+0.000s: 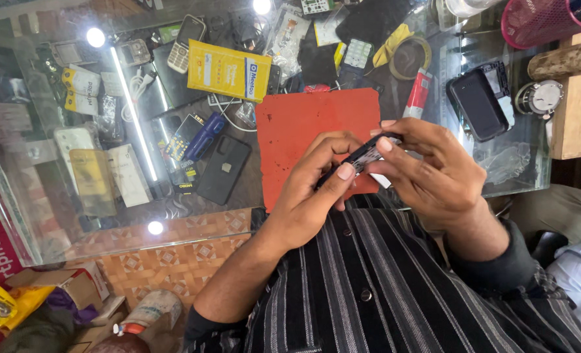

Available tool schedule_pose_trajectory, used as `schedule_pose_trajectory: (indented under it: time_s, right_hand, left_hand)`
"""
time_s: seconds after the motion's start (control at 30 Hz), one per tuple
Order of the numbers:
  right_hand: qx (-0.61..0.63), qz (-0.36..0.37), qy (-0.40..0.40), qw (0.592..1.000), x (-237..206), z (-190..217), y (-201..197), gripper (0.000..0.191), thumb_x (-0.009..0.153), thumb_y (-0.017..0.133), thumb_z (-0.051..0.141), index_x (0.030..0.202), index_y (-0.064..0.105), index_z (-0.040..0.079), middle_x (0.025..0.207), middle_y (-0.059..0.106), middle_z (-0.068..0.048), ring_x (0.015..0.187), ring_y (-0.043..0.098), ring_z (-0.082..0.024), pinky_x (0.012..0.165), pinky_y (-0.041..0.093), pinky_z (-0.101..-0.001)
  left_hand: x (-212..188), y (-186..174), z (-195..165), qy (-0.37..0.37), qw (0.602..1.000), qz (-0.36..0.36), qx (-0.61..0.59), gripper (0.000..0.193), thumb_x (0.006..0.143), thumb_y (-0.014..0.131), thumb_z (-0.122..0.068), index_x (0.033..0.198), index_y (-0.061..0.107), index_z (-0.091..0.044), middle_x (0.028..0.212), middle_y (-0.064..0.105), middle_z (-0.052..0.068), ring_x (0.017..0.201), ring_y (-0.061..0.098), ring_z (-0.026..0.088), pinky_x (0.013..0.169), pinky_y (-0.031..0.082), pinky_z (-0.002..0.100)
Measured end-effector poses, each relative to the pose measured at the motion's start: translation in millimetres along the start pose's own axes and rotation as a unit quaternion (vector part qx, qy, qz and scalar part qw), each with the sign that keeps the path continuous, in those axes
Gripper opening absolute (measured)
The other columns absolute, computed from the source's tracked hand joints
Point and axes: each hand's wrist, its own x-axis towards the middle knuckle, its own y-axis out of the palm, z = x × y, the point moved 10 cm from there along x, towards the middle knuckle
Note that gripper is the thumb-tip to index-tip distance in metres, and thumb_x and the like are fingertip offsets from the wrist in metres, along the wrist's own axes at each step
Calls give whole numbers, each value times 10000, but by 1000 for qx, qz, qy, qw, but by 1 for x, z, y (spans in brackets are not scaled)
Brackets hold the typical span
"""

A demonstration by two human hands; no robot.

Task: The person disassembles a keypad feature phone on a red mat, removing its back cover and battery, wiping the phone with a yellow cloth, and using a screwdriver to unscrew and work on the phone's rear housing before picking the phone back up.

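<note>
Both my hands hold a small black phone (362, 157) edge-on above a red mat (303, 124) on a glass counter. My left hand (313, 189) grips its lower end, thumb pressed on the side. My right hand (427, 170) pinches the upper end with fingers curled over it. Most of the phone is hidden by my fingers.
On the glass counter (519, 176) lie a black phone body with its back cover (480, 101), a tape roll (408, 59), a red tube (419, 91) and a wooden block (574, 111). Under the glass are phones, cases and a yellow box (228, 68). A pink mesh basket (542, 19) stands at top right.
</note>
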Motion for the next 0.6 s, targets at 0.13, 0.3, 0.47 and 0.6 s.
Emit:
schedule_pose_trajectory:
  time_s: [0.13,0.3,0.47,0.6]
  right_hand:
    - [28,12,-23,999,6,3,1,327,901,837,-14,1191,690,-46,1271,631,-251,1145,721,-314,924,617,-371]
    - [-27,17,-70,997,7,6,2,325,890,864,55,1121,654,-36,1177,679,-185,1083,745,-292,872,617,-361]
    - [-41,41,-49,997,3,-2,2,335,891,879,79,1091,622,-1,1140,691,-155,1014,758,-261,819,641,-326]
    - [5,40,-11,999,0,-14,4,367,850,892,93,1073,613,6,1121,690,-159,995,741,-238,814,629,-308]
  left_hand:
    - [1,2,8,-19,999,18,-26,308,1092,505,-254,1294,546,-25,1196,549,64,871,606,70,653,502,220]
    - [0,4,19,-70,997,28,-36,318,1085,516,-252,1316,512,-34,1052,542,79,815,555,70,620,496,225]
    - [1,4,11,-34,999,32,-4,309,1087,524,-263,1289,535,-29,1250,489,38,918,597,78,616,518,228]
    - [-1,-6,16,-71,997,15,19,318,1042,570,-262,1259,592,-30,1223,546,15,825,612,75,563,525,217]
